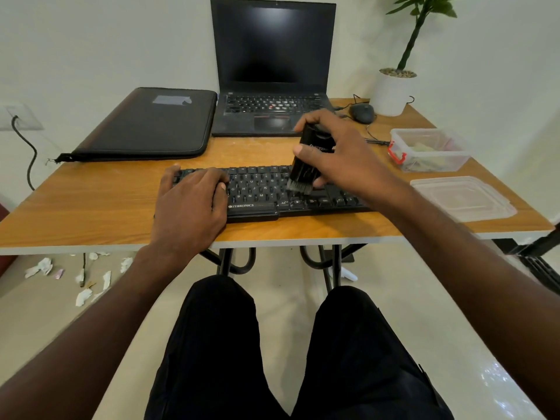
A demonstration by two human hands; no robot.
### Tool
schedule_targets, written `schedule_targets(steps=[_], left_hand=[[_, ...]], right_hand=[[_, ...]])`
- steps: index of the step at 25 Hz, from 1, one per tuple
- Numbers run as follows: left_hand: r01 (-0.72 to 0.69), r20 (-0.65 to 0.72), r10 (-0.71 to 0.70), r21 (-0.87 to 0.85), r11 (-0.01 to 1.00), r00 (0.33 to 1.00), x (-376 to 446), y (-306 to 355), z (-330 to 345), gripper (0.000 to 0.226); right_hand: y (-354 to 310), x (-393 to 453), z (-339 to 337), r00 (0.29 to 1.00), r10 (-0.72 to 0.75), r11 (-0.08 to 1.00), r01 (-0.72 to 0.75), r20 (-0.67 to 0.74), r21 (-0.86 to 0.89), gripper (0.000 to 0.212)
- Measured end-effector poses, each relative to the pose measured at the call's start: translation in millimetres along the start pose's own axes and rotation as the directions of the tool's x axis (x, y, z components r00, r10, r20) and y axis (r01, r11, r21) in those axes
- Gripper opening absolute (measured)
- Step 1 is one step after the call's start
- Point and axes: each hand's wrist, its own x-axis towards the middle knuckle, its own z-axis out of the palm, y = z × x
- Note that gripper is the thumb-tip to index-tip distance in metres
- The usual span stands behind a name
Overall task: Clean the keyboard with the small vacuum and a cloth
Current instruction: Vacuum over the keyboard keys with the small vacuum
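A black keyboard (pixel 266 195) lies on the wooden table (pixel 106 207) near its front edge. My right hand (pixel 342 153) grips a small black vacuum (pixel 309 159), held upright with its grey brush tip touching the keys right of the keyboard's middle. My left hand (pixel 191 204) rests flat on the keyboard's left end, fingers spread over the keys. No cloth is plainly visible; a clear plastic box (pixel 430 150) at the right holds pale contents I cannot identify.
An open laptop (pixel 272 71) stands behind the keyboard, a dark sleeve (pixel 145 125) to its left. At the right are a mouse (pixel 362 113), a potted plant (pixel 394 89) and a clear lid (pixel 463 198). Paper scraps (pixel 81 274) litter the floor at left.
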Motion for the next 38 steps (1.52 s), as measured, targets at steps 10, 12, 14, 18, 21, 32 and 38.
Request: schedule_targets(steps=[10,12,14,18,21,32,38], left_hand=[[-0.007,0.001,0.007,0.021,1.0,1.0,0,-1,0,0.036],[-0.008,0.002,0.008,0.024,1.0,1.0,0,0,1,0.037],[-0.005,0.005,0.005,0.028,1.0,1.0,1,-1,0,0.036],[-0.003,0.003,0.003,0.031,1.0,1.0,1,-1,2,0.025],[0.004,0.001,-0.004,0.029,1.0,1.0,0,0,0,0.024],[0.005,0.029,-0.007,0.069,0.998,1.0,1,4,-3,0.037],[0.108,-0.023,-0.11,-0.082,0.991,0.994,17,40,-1,0.026]], right_hand=[[6,5,-15,0.998,-0.049,0.964,0.054,0.025,-0.26,0.03],[9,4,-18,0.995,-0.009,0.958,0.036,0.095,-0.283,0.031],[14,6,-28,0.999,-0.023,0.826,0.038,0.034,-0.562,0.033],[10,5,-32,0.996,-0.067,0.904,0.038,-0.054,-0.425,0.033],[1,0,-22,0.99,-0.007,0.994,0.022,0.14,-0.105,0.028],[-3,-3,-23,0.971,-0.116,0.937,0.176,0.208,-0.302,0.026],[27,-17,-49,0.977,-0.068,0.886,-0.033,-0.2,-0.463,0.038]])
